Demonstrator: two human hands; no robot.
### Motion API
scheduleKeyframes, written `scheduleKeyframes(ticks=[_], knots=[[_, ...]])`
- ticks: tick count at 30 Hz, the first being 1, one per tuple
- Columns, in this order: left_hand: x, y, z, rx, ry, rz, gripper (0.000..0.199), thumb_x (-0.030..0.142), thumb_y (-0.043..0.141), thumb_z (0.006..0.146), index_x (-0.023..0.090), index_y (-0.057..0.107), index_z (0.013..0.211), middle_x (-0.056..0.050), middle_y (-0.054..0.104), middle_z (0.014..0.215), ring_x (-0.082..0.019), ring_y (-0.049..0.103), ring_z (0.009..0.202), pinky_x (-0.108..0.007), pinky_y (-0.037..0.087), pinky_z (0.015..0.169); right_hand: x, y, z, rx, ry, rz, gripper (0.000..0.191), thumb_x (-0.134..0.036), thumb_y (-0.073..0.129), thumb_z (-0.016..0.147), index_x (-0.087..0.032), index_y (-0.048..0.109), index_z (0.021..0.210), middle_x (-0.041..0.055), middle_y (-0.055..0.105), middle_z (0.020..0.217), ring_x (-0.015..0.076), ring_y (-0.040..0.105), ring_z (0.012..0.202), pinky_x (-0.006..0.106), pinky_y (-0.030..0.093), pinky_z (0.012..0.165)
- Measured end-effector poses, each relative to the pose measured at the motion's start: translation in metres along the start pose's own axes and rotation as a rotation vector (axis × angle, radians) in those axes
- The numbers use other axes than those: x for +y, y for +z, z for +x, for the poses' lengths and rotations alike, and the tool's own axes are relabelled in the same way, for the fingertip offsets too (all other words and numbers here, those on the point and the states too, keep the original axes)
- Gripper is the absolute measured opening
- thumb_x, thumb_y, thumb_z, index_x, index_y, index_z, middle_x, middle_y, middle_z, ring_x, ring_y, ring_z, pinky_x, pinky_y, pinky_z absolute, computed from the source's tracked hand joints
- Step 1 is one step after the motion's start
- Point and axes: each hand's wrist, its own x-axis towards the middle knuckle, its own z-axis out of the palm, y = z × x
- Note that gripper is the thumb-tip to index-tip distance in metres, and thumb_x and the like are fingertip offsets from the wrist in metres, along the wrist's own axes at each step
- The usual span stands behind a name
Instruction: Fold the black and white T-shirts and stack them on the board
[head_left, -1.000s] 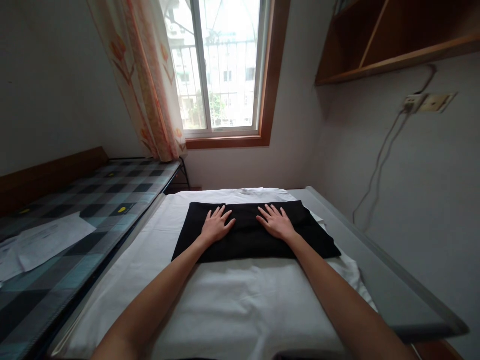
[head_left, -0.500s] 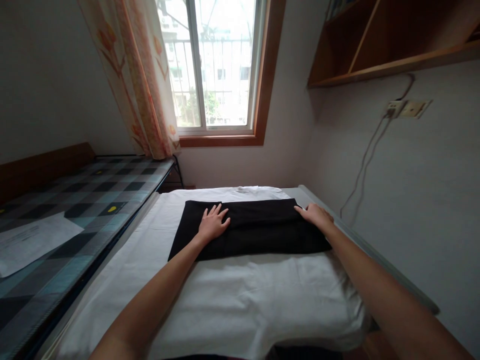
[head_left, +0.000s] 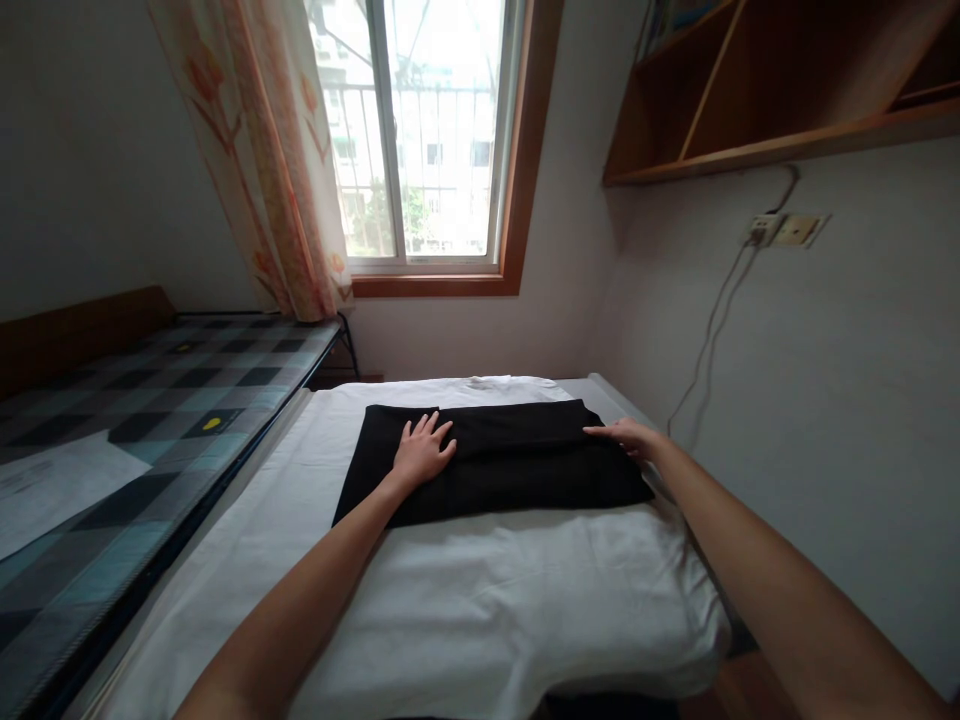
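A folded piece of black cloth (head_left: 517,470), perhaps a garment, lies flat across the white sheet (head_left: 480,590) on the bed. My left hand (head_left: 424,450) rests palm down on its left part, fingers spread. At the cloth's right edge is my right hand (head_left: 630,436). One finger points straight left and touches the black fabric, while the others are bent and partly hidden beside the edge. No grip on the cloth shows at the right hand.
Left of the bed stands another with a checked mattress (head_left: 247,375), a sheet of paper (head_left: 67,485) on it. Ahead are a window (head_left: 435,130) and a flowered curtain (head_left: 262,160). A wooden shelf (head_left: 780,145) hangs on the right wall above a socket (head_left: 765,230) with a dangling cord.
My right hand has slid slightly nearer along the cloth's right edge, with one finger now stretched out. My left hand stays in place on the cloth. The view has shifted a little.
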Motion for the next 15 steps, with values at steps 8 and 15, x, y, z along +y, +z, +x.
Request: scheduleKeyframes(ticks=[8,15], knots=[[0.004,-0.007,-0.003,0.061,0.094,-0.018,0.051,0.052,0.037,0.094,0.031,0.047,0.14,-0.005,0.034,0.154,-0.029,0.024,0.143,-0.052,0.018,0.115,-0.023,-0.011,-0.015,-0.234,0.031,0.132,0.028,-0.024,0.081,0.064,-0.014,0.063,0.083,0.0091,0.071,0.076,0.0206,0.068,0.069,0.028,0.056,0.057],[0.014,-0.02,-0.007,0.041,0.449,-0.236,0.042,0.045,0.04,0.096,0.032,0.051,0.135,0.0,0.05,0.143,-0.02,0.039,0.136,-0.042,0.024,0.116,-0.114,0.006,-0.058,-0.297,-0.245,0.267,0.036,-0.023,0.081,0.067,-0.012,0.065,0.098,0.0072,0.072,0.079,0.0164,0.068,0.064,0.023,0.056,0.055]])
